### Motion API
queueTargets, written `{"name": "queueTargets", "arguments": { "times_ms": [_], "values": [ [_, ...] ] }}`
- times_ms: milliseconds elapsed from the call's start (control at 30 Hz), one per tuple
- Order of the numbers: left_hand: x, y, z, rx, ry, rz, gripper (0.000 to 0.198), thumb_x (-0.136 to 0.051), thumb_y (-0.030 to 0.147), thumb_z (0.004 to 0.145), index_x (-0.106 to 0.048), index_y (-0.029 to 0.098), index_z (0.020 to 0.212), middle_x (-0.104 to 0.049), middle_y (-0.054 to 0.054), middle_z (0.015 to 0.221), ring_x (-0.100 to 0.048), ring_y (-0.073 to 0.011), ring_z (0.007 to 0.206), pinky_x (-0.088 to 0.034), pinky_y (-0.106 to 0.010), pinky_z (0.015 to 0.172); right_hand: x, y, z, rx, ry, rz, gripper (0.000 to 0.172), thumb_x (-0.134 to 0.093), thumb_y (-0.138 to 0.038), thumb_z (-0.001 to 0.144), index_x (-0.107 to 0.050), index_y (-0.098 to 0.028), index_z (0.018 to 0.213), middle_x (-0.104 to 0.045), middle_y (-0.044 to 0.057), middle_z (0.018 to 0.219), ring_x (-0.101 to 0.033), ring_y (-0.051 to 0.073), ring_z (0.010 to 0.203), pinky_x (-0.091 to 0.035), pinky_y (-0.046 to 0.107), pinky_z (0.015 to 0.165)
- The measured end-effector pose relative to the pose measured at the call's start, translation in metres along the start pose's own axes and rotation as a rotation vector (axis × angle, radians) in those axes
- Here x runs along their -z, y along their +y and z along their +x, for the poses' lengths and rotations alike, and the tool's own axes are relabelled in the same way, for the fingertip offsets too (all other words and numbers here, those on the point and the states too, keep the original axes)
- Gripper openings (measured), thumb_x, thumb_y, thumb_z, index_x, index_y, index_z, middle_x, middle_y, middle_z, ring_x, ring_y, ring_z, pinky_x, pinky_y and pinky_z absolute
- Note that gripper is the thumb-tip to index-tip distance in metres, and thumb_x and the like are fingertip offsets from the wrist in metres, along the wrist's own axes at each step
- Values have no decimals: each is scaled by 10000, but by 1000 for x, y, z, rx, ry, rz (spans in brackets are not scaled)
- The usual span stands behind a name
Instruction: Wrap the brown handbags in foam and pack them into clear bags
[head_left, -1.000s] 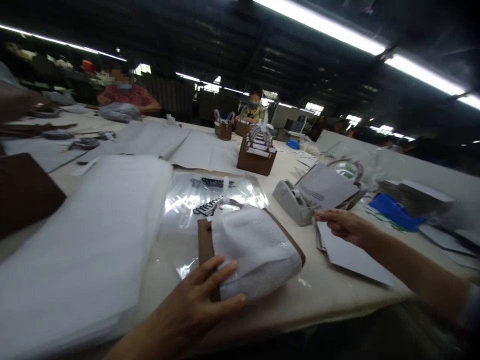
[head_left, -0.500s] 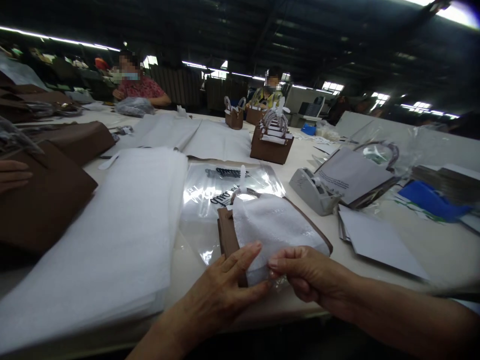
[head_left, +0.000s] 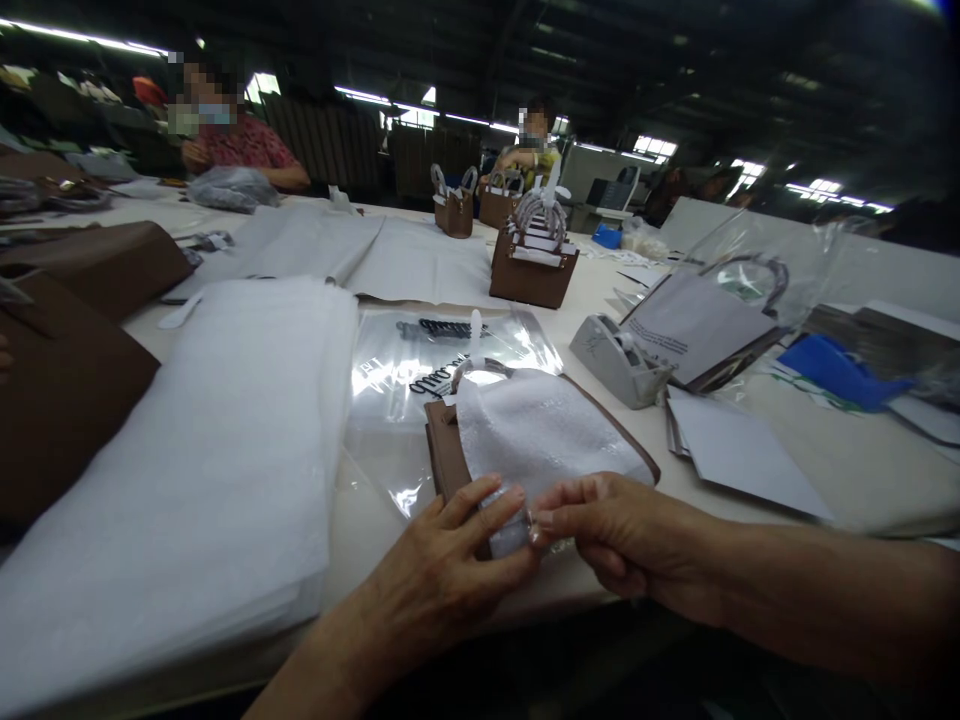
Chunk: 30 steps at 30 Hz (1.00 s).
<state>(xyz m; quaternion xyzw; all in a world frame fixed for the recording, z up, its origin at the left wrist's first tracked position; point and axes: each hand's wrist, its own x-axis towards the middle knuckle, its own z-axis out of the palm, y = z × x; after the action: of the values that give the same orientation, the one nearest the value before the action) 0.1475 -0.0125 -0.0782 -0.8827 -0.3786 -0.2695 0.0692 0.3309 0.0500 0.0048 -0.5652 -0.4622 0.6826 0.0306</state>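
Observation:
A small brown handbag (head_left: 444, 458) lies flat on the table, wrapped in a white foam sheet (head_left: 544, 437). My left hand (head_left: 442, 565) presses on the near end of the wrap with fingers curled over it. My right hand (head_left: 611, 535) pinches the foam's near edge right beside the left thumb, and a bit of clear tape seems to sit between the fingers. Under the bag lies a clear plastic bag (head_left: 420, 380) with black lettering.
A thick stack of white foam sheets (head_left: 180, 470) fills the left. Brown bags (head_left: 67, 370) lie far left. A tape dispenser (head_left: 616, 362), grey cards (head_left: 739, 455), a bagged grey handbag (head_left: 705, 325) and blue item (head_left: 844, 370) sit right. More small brown bags (head_left: 534, 270) and seated co-workers are farther back.
My right hand came back from the tape dispenser to the wrapped bag's near end and now pinches there beside my left hand. The view shifted slightly left.

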Motion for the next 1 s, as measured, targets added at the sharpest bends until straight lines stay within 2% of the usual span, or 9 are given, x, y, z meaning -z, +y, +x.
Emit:
{"name": "queueTargets", "arguments": {
  "times_ms": [133,267,433,500,567,667,733,867,1000],
  "values": [
    [-1,-1,0,39,20,-98,402,-503,155,776,-434,176,1172,-514,-77,1238,-386,-249,1218,-486,-398,884,0,5,-6,-16,26,46,130,-561,-229,695,-526,-181,811,-424,-68,425,-241,20,312,-148,150,335],
    [-1,-1,0,89,5,-149,535,-547,207,771,-339,114,1255,-511,-98,1243,-369,-220,1235,-468,-353,918,-3,12,-11,-24,38,99,179,-541,-219,682,-470,-178,841,-619,2,747,-262,-5,309,-154,149,319],
    [-4,-1,-4,88,-12,-156,728,-566,197,769,-157,131,1367,-467,-93,1297,-326,-216,1266,-430,-369,961,-3,39,-17,-60,-17,160,171,-486,-248,729,-395,-180,856,-604,-5,710,-255,2,300,-154,145,310],
    [-5,-1,-5,87,3,-168,787,-563,192,770,-76,138,1386,-465,-95,1301,-317,-215,1273,-421,-381,970,4,53,-17,2,-18,43,155,-470,-283,759,-390,-182,844,-588,-16,690,-251,9,295,-164,157,301],
    [-5,0,-4,98,9,-180,803,-561,189,771,-50,134,1389,-474,-101,1293,-325,-213,1270,-414,-386,977,14,66,-14,287,70,-251,132,-481,-280,785,-424,-180,849,-561,-26,668,-329,28,347,-257,171,339],
    [-3,2,-1,123,2,-192,758,-563,181,768,-114,123,1376,-501,-104,1266,-342,-208,1261,-406,-383,988,31,78,-4,1002,346,-737,159,-537,-171,785,-483,-195,933,-554,-14,746,-476,66,549,-395,188,522],
    [-1,3,0,141,-3,-193,719,-575,177,754,-180,121,1353,-507,-102,1259,-346,-206,1259,-408,-375,987,38,78,5,1333,455,-912,214,-533,-112,791,-491,-195,984,-561,9,825,-515,85,650,-414,195,587],
    [0,4,1,159,-8,-194,632,-584,157,724,-291,147,1284,-492,-92,1275,-356,-209,1253,-417,-379,979,43,62,21,1533,471,-1063,231,-481,-55,809,-514,-161,1011,-557,35,839,-519,102,710,-411,199,593],
    [0,5,3,157,15,-216,568,-570,156,721,-332,168,1237,-510,-81,1258,-373,-205,1242,-429,-379,965,44,38,21,1640,326,-1276,218,-406,-87,860,-522,-132,1039,-564,71,877,-498,127,703,-404,248,596]
  ]
}}
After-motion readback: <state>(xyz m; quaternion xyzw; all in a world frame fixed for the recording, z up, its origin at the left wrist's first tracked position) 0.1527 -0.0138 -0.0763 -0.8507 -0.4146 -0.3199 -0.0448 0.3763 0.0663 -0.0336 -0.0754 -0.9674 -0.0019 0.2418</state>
